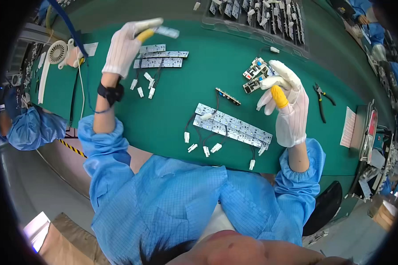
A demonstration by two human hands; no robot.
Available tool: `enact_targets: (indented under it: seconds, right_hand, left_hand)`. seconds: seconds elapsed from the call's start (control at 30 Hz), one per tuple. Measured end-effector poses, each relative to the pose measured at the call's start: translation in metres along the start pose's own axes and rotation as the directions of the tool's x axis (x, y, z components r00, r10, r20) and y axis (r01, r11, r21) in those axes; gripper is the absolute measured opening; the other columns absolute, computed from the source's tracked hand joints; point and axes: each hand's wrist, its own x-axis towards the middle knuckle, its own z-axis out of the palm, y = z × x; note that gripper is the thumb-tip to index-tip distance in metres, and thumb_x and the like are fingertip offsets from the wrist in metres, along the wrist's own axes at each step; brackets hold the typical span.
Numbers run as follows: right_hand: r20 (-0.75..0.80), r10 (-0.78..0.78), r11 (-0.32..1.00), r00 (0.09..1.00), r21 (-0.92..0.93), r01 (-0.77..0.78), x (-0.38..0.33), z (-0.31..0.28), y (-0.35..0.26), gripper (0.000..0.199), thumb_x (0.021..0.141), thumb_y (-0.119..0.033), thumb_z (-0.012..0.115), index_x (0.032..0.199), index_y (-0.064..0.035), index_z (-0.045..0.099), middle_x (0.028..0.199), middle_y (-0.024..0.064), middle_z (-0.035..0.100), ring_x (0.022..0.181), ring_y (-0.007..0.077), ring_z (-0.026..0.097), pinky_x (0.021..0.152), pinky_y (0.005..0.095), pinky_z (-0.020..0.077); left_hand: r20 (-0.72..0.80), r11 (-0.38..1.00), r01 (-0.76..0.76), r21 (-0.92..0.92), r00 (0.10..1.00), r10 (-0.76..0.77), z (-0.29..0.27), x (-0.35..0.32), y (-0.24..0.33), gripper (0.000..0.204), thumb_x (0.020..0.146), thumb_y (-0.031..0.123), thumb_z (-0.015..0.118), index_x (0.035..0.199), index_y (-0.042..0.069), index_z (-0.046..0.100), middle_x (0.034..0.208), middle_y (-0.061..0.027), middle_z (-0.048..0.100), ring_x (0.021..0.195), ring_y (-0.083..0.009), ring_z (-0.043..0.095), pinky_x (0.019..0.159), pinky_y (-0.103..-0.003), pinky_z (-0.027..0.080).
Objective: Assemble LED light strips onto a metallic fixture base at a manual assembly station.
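One blurred circuit board strip (167,32) is pinched between thumb and fingers of the gloved left hand (123,47), upper left of the frame. Just below it, three wired strips (158,62) are laid close together, with at least four white connectors (140,92). Right of centre, two small component boards (253,84) are neared by the curled right hand (291,99); whether either is gripped cannot be told. One narrow board (228,96) is seen at centre, above at least two long strips (232,126). One tray (256,27) of boards is placed at the top, one pair of pliers (321,102) at right.
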Motion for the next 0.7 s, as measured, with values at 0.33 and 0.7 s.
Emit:
enact_targets:
  seconds: [0.33, 0.7]
  right_hand:
    - [-0.108, -0.296, 0.914, 0.949, -0.322, 0.249, 0.022, -0.025, 0.004, 0.034, 0.086, -0.002, 0.059, 0.120, -0.0035, 0.059, 0.097, 0.0072, 0.066, 0.081, 0.0142, 0.064, 0.071, 0.0239, 0.0509]
    - [0.591, -0.306, -0.126, 0.746, -0.802, 0.584, 0.061, -0.019, -0.002, 0.053, 0.069, -0.001, 0.061, 0.118, -0.0209, 0.060, 0.096, 0.0004, 0.062, 0.107, 0.0230, 0.054, 0.092, 0.0441, 0.0405]
  left_hand:
    - [-0.001, 0.979, -0.129, -0.157, 0.991, 0.130, -0.032, -0.005, -0.016, 0.037, 0.093, 0.006, 0.046, 0.128, 0.005, 0.055, 0.127, -0.0070, 0.059, 0.119, -0.0178, 0.053, 0.102, -0.030, 0.038]
    - [-0.131, 0.770, -0.499, -0.398, 0.861, 0.491, 0.050, -0.041, 0.138, 0.038, 0.083, 0.017, 0.066, 0.120, 0.008, 0.059, 0.119, -0.0109, 0.061, 0.111, -0.0302, 0.056, 0.094, -0.039, 0.045]
